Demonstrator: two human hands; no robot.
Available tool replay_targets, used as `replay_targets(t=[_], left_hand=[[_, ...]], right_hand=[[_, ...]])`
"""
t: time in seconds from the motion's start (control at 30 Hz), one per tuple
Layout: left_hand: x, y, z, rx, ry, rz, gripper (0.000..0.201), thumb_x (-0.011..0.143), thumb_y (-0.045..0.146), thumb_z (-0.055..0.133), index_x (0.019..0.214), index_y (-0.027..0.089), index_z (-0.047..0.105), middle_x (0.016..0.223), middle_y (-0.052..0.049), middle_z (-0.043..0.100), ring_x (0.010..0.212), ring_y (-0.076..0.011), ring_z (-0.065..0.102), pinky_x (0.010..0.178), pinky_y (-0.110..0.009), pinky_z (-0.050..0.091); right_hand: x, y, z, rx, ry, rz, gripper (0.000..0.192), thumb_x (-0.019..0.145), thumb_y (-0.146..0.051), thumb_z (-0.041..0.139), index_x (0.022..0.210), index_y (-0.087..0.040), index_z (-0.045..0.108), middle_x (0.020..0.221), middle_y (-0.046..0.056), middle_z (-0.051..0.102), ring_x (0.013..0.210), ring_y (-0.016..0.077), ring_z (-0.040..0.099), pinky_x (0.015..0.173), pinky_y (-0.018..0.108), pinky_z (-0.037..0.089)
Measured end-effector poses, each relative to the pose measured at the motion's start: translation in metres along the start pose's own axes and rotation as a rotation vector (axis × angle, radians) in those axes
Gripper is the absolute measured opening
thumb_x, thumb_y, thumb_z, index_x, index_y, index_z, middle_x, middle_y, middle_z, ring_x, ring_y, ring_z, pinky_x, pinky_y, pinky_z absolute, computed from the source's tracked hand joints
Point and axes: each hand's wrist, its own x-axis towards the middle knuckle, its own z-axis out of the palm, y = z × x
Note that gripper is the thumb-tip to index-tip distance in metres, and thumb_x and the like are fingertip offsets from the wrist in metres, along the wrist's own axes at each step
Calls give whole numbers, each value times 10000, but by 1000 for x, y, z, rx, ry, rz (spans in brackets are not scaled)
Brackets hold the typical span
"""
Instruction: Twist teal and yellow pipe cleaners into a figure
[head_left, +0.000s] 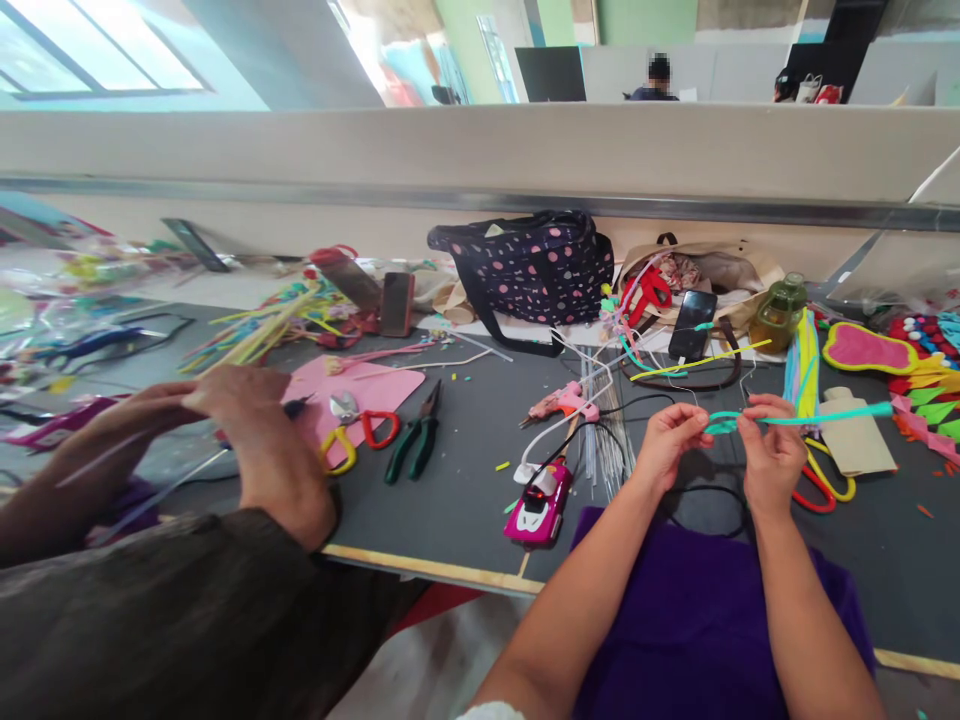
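Bench notes: we hold the turquoise strip [832, 414] just above the dark worktop [465, 520], beyond the purple cloth [697, 620] at our lap. Left hand [670, 440] pinches its looped end between thumb and fingers; right hand [774, 455] is closed on it farther along, the free tail running out to our right. Two pinches so near each other presumably stop the loop from springing open. Scissors [823, 487] lie just beside the right hand, likely for easy reach. Pink glue gun [574, 401] rests to our left, near the magenta socket block [536, 515], probably kept close by its cord. A co-worker's hands [232, 390] occupy the bench farther left; we cannot tell what they grip.
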Motion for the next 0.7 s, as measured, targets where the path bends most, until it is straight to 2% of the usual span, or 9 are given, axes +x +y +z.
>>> replay_targets(t=[0.13, 0.3, 0.43, 0.57, 0.7], left_hand=[[1, 1, -2, -10, 26, 43, 310, 621, 335, 821, 776, 117, 664, 693, -2, 642, 547, -107, 618, 590, -249, 517], [0, 2, 0, -7, 53, 70, 309, 617, 341, 820, 758, 123, 652, 673, 11, 620, 554, -101, 607, 582, -238, 509], [-2, 3, 2, 78, 88, 117, 324, 621, 379, 806, 748, 127, 645, 669, 7, 620, 535, -100, 595, 562, -236, 494], [-3, 4, 3, 173, 112, 170, 321, 633, 396, 790, 746, 129, 650, 681, -4, 635, 525, -97, 590, 552, -227, 472], [-3, 4, 3, 224, 113, 198, 299, 646, 384, 779, 752, 132, 659, 676, -4, 636, 524, -104, 597, 549, -227, 464]], right_hand=[[1, 8, 3, 75, 84, 193, 212, 756, -376, 696, 799, -169, 683, 768, 32, 663, 664, 162, 599, 643, 310, 470], [1, 12, 4, 105, 169, 274, 262, 730, -414, 710, 738, -158, 657, 702, 23, 649, 616, 142, 586, 593, 272, 454], [4, 15, 2, 113, 202, 326, 264, 732, -414, 705, 750, -158, 641, 670, 10, 624, 603, 128, 562, 580, 255, 438], [6, 17, 2, 130, 141, 338, 272, 714, -417, 715, 752, -157, 648, 704, 17, 627, 629, 128, 555, 589, 258, 437], [4, 17, 2, 129, -45, 307, 249, 704, -398, 721, 753, -160, 664, 758, 24, 634, 678, 140, 565, 629, 278, 458]])
